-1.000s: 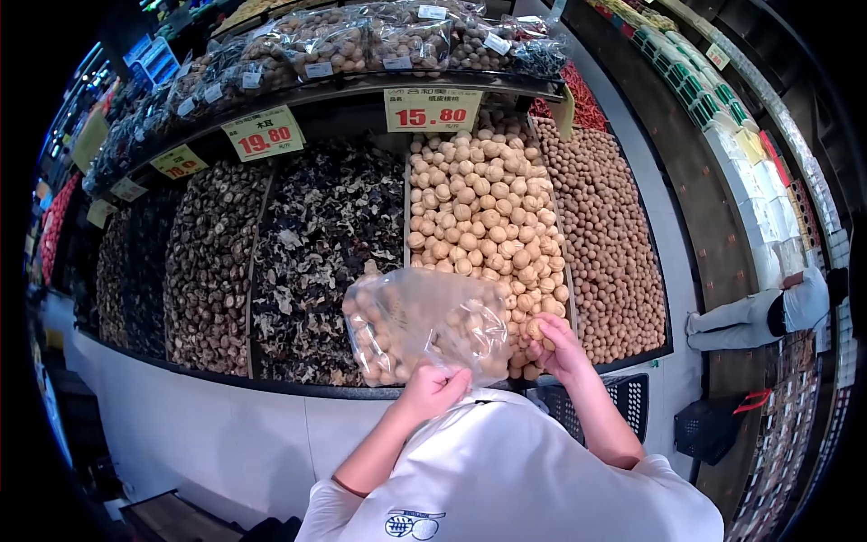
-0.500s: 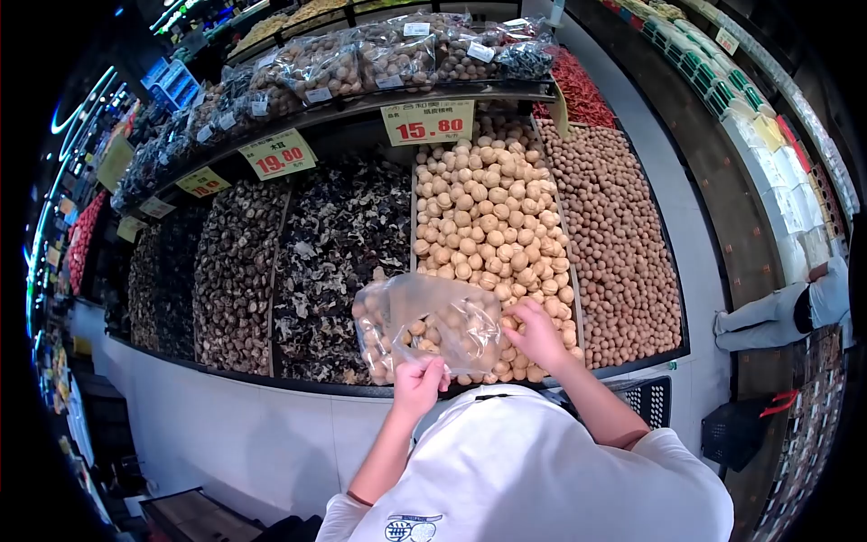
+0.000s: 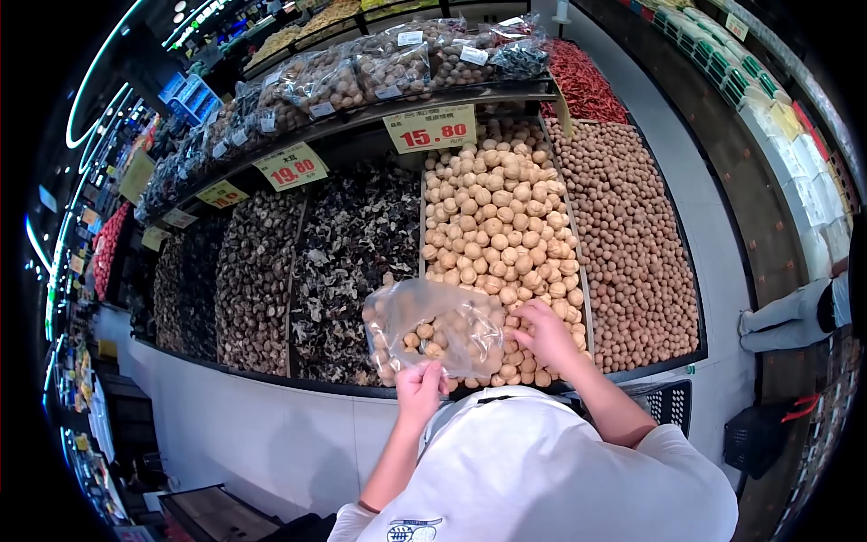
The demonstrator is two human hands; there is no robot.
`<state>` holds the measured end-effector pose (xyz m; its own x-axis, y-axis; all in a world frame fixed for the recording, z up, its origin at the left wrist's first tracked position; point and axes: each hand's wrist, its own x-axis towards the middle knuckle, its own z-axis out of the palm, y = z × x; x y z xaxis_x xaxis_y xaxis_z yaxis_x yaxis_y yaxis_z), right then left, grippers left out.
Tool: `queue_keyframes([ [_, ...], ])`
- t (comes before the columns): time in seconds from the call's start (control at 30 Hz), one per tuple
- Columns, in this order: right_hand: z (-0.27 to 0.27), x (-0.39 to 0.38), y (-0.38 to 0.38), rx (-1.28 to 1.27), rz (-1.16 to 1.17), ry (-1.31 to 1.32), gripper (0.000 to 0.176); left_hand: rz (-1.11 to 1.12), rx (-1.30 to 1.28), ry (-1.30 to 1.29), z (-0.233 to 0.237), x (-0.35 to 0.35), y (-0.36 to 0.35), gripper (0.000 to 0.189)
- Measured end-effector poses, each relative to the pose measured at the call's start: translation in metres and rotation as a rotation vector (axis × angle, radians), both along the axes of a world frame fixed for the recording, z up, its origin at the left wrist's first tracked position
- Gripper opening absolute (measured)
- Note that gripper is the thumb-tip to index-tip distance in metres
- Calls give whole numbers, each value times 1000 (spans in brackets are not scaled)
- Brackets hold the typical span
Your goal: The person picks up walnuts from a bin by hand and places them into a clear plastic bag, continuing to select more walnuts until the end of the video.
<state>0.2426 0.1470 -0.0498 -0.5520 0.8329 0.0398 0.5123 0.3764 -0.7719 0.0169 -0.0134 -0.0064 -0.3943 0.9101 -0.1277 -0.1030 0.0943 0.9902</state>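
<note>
A clear plastic bag with several walnuts in it hangs over the front of the walnut bin. My left hand pinches the bag's near edge between thumb and fingers. Just right of the bag, my right hand reaches over the loose pale walnuts. Its thumb and fingers are bent around a walnut at the fingertips, partly covered by the hand. Through the film, walnuts inside the bag and those behind it are hard to tell apart.
Dried black fungus fills the bin to the left, and small brown round nuts the one to the right. Above runs a shelf of bagged goods with a price sign. A person stands far right, near a black basket.
The view has shifted slightly, so the bins sit lower and further right. My right hand has drawn a little away from the bag's right edge. My left hand keeps its pinch.
</note>
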Motion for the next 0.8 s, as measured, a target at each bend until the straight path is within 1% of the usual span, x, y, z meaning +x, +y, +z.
queue_keyframes([
  [0.03, -1, 6, 2, 11, -43, 76, 32, -1, -1, 3, -1, 1, 0, 32],
  [0.07, -3, 11, 6, 10, -44, 80, 32, 3, 7, 16, -2, 1, 0, 33],
  [0.13, -5, 21, 17, 42, -183, 131, 31, 7, 12, 31, -4, 4, 0, 33],
  [0.17, -6, 27, 21, 40, -184, 133, 31, 13, 10, 31, -4, 5, 1, 33],
  [0.27, -8, 43, 36, 120, -276, 88, 39, 8, 4, 63, -5, 10, 3, 34],
  [0.3, -1, 47, 39, 92, -282, 56, 43, -2, 0, 89, -5, 11, 5, 35],
  [0.33, 3, 49, 41, 95, -281, 63, 43, -1, 4, 96, -6, 12, 6, 35],
  [0.4, 7, 53, 47, 28, -248, -22, 43, -3, -7, 102, -6, 15, 9, 36],
  [0.43, 6, 53, 49, 68, -214, -55, 43, 0, -6, 105, -7, 17, 11, 36],
  [0.5, 0, 53, 52, 59, -188, -24, 41, 24, -24, 55, -5, 20, 12, 36],
  [0.57, -5, 52, 54, 45, -160, 8, 40, 24, -32, 74, -6, 21, 12, 35],
  [0.63, -7, 49, 53, 64, -261, 152, 34, 23, -42, 96, -5, 21, 12, 35],
  [0.67, -12, 48, 54, 56, -259, 159, 34, 9, -46, 112, -4, 22, 12, 35],
  [0.73, -29, 49, 59, -137, -457, 401, 25, -5, -54, 131, -4, 23, 12, 35],
  [0.77, -38, 50, 63, -210, -502, 505, 23, -8, -65, 142, -4, 24, 12, 35],
  [0.8, -43, 53, 66, -213, -501, 510, 23, -13, -75, 153, -4, 24, 12, 36],
])
